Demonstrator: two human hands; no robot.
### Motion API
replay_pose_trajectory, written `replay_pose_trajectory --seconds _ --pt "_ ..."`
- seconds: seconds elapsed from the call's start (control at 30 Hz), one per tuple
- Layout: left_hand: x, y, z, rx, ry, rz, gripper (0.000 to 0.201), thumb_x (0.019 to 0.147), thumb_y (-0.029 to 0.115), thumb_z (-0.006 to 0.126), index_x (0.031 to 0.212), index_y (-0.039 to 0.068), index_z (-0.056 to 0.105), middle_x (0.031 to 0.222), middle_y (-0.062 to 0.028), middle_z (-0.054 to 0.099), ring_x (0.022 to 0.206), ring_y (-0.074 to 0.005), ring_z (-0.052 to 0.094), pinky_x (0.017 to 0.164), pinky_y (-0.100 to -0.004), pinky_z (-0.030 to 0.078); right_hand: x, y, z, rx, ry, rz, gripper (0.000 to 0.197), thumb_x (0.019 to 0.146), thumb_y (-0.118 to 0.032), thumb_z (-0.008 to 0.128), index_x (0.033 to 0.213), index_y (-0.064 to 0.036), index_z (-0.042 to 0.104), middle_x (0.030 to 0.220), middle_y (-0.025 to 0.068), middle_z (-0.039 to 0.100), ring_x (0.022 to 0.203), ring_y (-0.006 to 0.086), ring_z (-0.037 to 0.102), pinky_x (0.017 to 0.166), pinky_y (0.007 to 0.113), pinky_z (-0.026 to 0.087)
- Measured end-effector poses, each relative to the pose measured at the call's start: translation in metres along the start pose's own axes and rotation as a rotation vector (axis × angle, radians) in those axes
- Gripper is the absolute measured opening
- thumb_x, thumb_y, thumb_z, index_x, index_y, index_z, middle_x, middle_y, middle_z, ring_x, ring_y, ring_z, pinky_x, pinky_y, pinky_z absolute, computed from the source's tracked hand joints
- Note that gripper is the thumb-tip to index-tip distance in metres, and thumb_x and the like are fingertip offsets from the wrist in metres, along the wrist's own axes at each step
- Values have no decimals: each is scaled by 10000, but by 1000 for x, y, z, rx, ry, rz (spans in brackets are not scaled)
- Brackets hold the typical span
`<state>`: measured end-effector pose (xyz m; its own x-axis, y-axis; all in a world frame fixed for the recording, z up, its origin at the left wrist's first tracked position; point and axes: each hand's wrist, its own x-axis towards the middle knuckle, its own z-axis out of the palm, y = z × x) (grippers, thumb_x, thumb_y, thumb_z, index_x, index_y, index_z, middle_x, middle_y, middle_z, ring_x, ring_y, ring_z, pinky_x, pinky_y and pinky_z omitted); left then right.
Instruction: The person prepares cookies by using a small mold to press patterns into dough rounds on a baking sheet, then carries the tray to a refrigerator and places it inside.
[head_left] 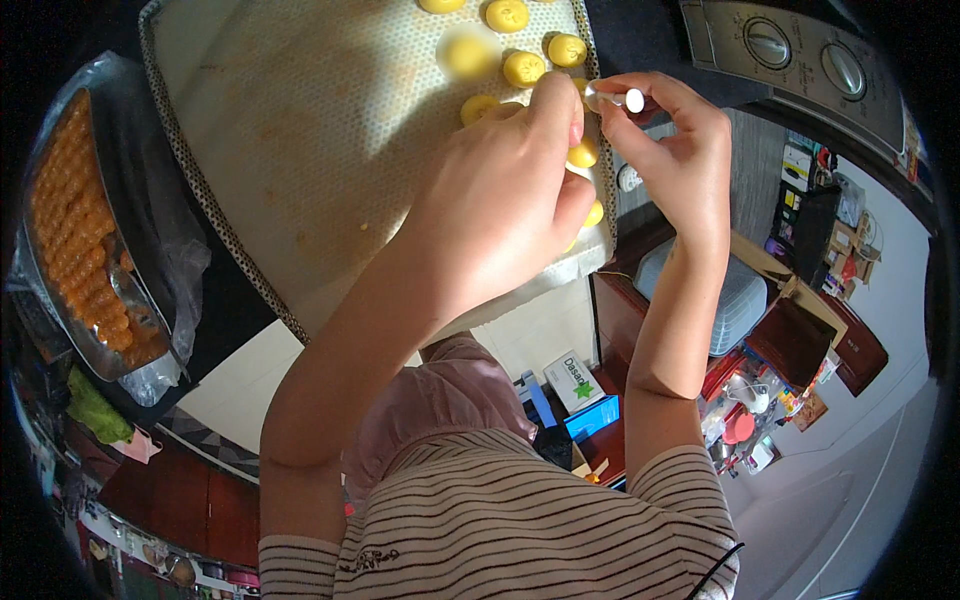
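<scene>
Several small yellow dough rounds [524,69], some with a pattern pressed into their tops, lie on a large tray [300,180] lined with a pale textured mat. Over the tray's right side, my left hand [500,195] is closed, its thumb and fingers curled together; what they hold, if anything, is hidden. Just to its right, my right hand [685,145] pinches a small, shiny, plunger-like tool [633,100] with a round white end, close to the tray's right rim. One yellow piece beyond my left hand looks blurred.
At the left, a metal tray [75,220] in clear plastic holds rows of orange balls and a spoon-like metal utensil. An appliance with two knobs [768,43] stands at the far right. Below are a grey-blue plastic bin [700,295] and boxes [575,385].
</scene>
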<state>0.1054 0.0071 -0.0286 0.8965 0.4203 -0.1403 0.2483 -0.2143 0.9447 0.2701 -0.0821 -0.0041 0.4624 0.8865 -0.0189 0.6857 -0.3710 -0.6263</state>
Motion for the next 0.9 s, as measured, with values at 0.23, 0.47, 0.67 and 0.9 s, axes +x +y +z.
replay_pose_trajectory --seconds 0.23,0.47,0.67,0.9 --pt "2 -3 10 129 115 179 286 744 86 641 947 -3 460 734 -184 623 726 -356 645 639 -449 524 -2 2 3 -33 -22 -32 196 717 -61 691 908 -24 720 768 78 668 629 123 568 533 248 456" --pt "2 -1 11 117 47 116 280 762 79 628 966 4 451 813 -181 601 786 -352 632 707 -442 504 -11 9 6 -3 31 -19 180 725 -51 687 901 -32 723 752 67 659 633 122 561 538 248 461" --pt "1 -1 9 52 -4 66 324 777 60 610 1055 -3 456 911 -182 585 751 -338 633 724 -433 492 -17 8 11 44 105 22 155 737 -36 689 889 -32 723 755 49 663 653 103 559 546 236 461" --pt "1 -2 10 146 9 116 450 783 77 608 1193 -24 454 934 -162 585 751 -325 637 741 -425 499 -22 19 16 194 154 109 144 731 -20 691 872 -20 719 762 38 669 679 82 555 562 219 453"
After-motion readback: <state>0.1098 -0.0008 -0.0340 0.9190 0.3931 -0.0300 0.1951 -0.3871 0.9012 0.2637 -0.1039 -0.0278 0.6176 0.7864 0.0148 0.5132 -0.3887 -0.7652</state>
